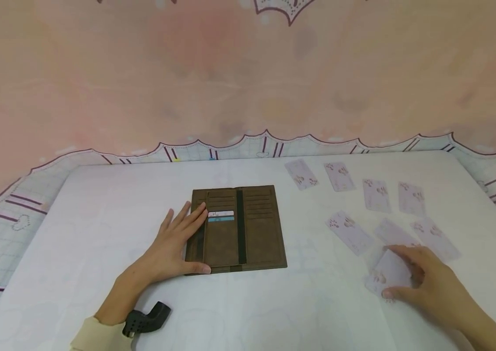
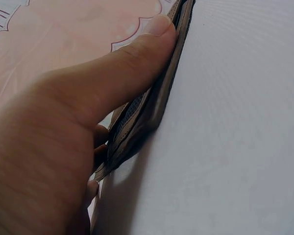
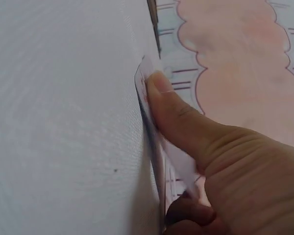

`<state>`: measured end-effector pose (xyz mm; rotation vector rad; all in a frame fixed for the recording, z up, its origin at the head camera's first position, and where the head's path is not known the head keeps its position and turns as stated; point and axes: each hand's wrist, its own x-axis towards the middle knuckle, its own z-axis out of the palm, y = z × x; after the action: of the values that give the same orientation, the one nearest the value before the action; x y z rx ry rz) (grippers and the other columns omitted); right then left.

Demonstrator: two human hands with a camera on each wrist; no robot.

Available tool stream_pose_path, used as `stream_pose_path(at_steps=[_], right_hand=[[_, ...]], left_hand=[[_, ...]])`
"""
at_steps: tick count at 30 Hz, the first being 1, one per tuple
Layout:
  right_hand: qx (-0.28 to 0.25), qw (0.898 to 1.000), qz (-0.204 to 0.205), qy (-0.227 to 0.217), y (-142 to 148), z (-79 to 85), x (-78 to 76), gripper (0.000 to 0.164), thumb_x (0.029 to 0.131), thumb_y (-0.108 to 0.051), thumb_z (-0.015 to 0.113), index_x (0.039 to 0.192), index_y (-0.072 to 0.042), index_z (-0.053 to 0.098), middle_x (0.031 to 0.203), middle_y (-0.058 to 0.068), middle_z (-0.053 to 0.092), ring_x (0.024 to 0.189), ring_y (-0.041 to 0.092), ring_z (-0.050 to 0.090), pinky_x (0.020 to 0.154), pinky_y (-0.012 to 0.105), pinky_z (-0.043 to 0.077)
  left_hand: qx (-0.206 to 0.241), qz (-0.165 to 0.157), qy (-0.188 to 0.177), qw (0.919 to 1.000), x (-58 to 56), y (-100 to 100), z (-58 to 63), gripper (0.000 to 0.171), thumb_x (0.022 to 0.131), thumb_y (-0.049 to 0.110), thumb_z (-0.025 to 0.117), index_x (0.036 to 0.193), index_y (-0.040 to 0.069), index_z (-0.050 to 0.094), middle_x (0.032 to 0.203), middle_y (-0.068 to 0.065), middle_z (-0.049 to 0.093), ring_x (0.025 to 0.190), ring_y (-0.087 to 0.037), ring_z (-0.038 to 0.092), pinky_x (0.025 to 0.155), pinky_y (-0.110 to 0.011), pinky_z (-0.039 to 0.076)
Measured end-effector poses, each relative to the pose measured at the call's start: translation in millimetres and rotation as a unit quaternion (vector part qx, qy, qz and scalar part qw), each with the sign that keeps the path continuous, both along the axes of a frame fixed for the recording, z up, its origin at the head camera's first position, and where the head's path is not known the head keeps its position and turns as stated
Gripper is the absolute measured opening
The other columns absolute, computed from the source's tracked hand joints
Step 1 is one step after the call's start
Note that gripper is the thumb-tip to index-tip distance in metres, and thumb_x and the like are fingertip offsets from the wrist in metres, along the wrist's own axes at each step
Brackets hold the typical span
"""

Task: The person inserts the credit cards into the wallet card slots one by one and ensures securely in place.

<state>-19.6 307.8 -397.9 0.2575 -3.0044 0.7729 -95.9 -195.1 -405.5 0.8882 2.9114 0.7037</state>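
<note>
A brown wallet lies opened out on the white table, with card slots on both halves. A white-and-blue card shows in one slot of its left half. My left hand rests on the wallet's left side, its fingers spread and the thumb on the near edge; the thumb on the wallet's rim also shows in the left wrist view. At the right, my right hand pinches a pale card with paw prints between thumb and fingers. This card is tilted in the right wrist view.
Several similar pale cards lie to the wallet's right, among them one at the back and one nearer. A black band sits on my left wrist. A patterned cloth runs behind the white table surface.
</note>
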Motion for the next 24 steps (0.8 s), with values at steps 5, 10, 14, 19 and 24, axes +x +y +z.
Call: stream_pose_path(at_steps=[5, 10, 14, 19, 24], right_hand=[[-0.040, 0.998, 0.010, 0.046, 1.2, -1.0, 0.3, 0.078, 0.056, -0.026, 0.092, 0.126, -0.012, 0.060, 0.087, -0.003, 0.046, 0.070, 0.005, 0.039, 0.053, 0.019, 0.034], [-0.072, 0.995, 0.021, 0.061, 2.4, -2.6, -0.9, 0.074, 0.060, -0.012, 0.090, 0.128, -0.012, 0.060, 0.087, -0.004, 0.046, 0.068, 0.005, 0.041, 0.053, 0.019, 0.035], [-0.043, 0.999, -0.020, 0.021, 1.7, -1.5, -1.5, 0.073, 0.068, -0.023, 0.087, 0.133, -0.016, 0.056, 0.090, 0.000, 0.055, 0.068, 0.004, 0.044, 0.053, 0.019, 0.039], [-0.043, 0.999, -0.027, -0.012, 1.3, -0.2, -3.2, 0.066, 0.082, -0.020, 0.077, 0.141, -0.020, 0.049, 0.074, 0.001, 0.047, 0.061, 0.007, 0.043, 0.048, 0.022, 0.037], [-0.132, 0.988, -0.015, -0.079, 7.4, 3.1, -3.7, 0.054, 0.096, -0.014, 0.059, 0.146, -0.019, 0.040, 0.073, 0.004, 0.047, 0.057, 0.014, 0.047, 0.046, 0.026, 0.038]], left_hand=[[-0.003, -0.002, 0.003, 1.0000, -0.9, 0.4, -1.0, 0.116, 0.065, 0.064, 0.077, 0.151, 0.005, 0.026, 0.159, -0.008, 0.017, 0.144, -0.036, 0.002, 0.112, -0.056, -0.006], [-0.002, 0.001, 0.002, 1.0000, -0.4, 0.1, -1.8, 0.117, 0.064, 0.063, 0.077, 0.151, 0.004, 0.026, 0.158, -0.009, 0.017, 0.144, -0.036, 0.002, 0.112, -0.055, -0.006], [0.001, 0.002, 0.003, 1.0000, 0.7, -0.3, -2.4, 0.116, 0.064, 0.063, 0.078, 0.151, 0.004, 0.026, 0.158, -0.009, 0.018, 0.144, -0.036, 0.003, 0.112, -0.055, -0.006], [0.001, 0.000, 0.009, 1.0000, 0.7, -1.0, -3.6, 0.115, 0.065, 0.063, 0.076, 0.151, 0.005, 0.026, 0.158, -0.008, 0.017, 0.144, -0.035, 0.003, 0.112, -0.055, -0.006], [-0.003, -0.001, 0.010, 0.9999, -0.3, -1.0, -4.1, 0.115, 0.066, 0.066, 0.075, 0.151, 0.006, 0.025, 0.159, -0.006, 0.016, 0.145, -0.035, 0.002, 0.113, -0.053, -0.006]])
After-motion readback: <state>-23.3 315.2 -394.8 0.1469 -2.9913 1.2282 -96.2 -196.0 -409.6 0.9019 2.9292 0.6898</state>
